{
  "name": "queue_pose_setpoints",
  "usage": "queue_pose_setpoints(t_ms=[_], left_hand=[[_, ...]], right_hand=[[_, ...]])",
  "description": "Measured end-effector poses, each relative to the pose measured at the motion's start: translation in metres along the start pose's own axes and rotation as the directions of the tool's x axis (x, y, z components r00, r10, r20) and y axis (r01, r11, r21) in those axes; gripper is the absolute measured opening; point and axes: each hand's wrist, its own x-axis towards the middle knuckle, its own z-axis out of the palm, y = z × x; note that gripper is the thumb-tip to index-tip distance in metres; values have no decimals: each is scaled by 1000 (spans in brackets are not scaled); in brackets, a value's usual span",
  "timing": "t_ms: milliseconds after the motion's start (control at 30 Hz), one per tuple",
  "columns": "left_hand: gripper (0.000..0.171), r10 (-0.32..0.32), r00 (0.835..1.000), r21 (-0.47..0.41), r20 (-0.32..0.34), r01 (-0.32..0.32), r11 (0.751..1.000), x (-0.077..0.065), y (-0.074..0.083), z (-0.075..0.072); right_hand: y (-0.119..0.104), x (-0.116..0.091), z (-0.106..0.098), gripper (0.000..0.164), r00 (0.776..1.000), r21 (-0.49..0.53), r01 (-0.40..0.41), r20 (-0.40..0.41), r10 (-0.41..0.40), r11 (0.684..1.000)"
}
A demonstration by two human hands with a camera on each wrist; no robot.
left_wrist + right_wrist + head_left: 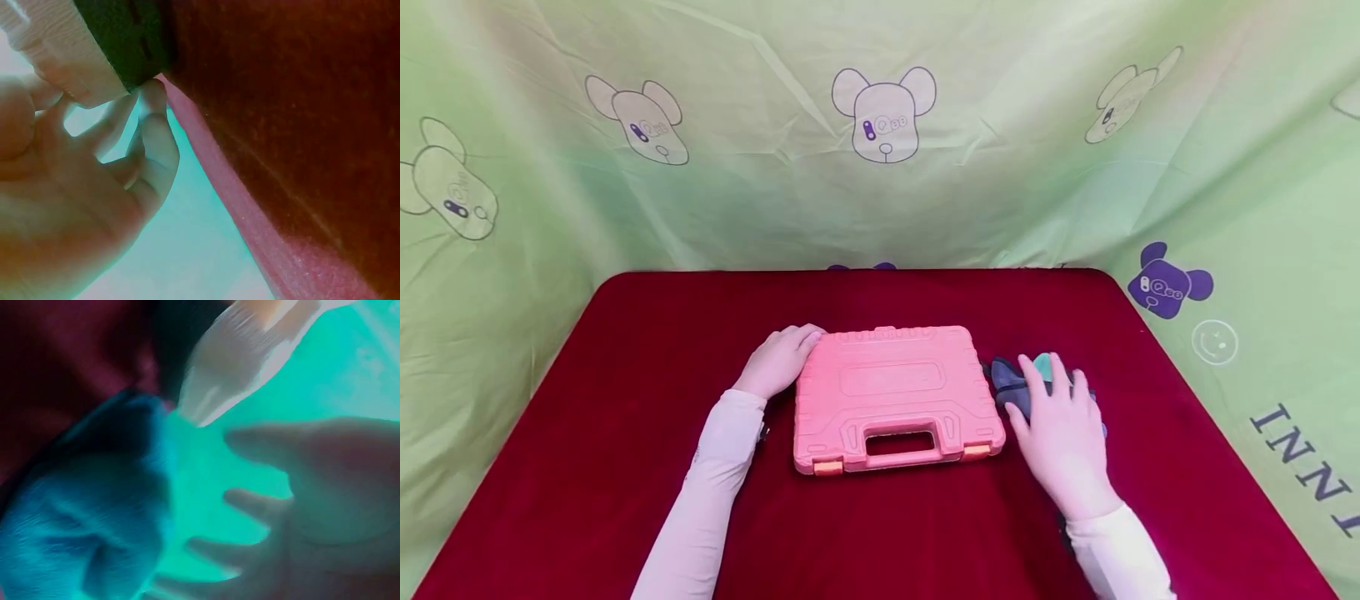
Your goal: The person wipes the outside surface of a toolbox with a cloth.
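A closed pink plastic case [891, 379] with a built-in handle and two orange latches lies flat on the table in the head view. My left hand [781, 360] rests against its upper left corner, the fingertips touching the side; the left wrist view shows that hand [81, 181] with the fingers slightly bent. To the right of the case sits a dark blue fabric bundle [1009, 385] with a teal patch. Over it is my right hand [1067, 437], fingers spread and partly hiding it. The right wrist view has the blue fabric [87, 512] apart from the extended fingers.
A dark red cloth covers the table [587, 467]. Behind it and along both sides hangs a pale green curtain [760, 208] printed with bear heads.
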Motion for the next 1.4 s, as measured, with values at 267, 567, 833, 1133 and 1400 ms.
queue_pose_setpoints(t_ms=[267, 567, 833, 1133, 1400], left_hand=[[37, 18, 1000, -29, 5, -18, 999, 0, -4, -2], [36, 24, 1000, -32, -1, -24, 999, 1, 0, -4], [38, 17, 1000, -23, 4, -17, 1000, 1, 1, -5], [39, 18, 1000, -8, 3, -18, 1000, 0, 1, -6], [38, -15, 999, -41, 30, 16, 999, -2, -1, -7]], right_hand=[[21, 5, 17, 55, 977, -73, -23, 208, 37, 997], [33, 12, 18, 49, 980, -79, 43, 196, -26, 996], [42, 20, 7, 45, 995, -53, 43, 89, -38, 998], [18, 48, -32, 51, 976, -51, 110, -183, -117, 993], [-18, 54, -10, 55, 964, -40, 238, -115, -241, 970]])
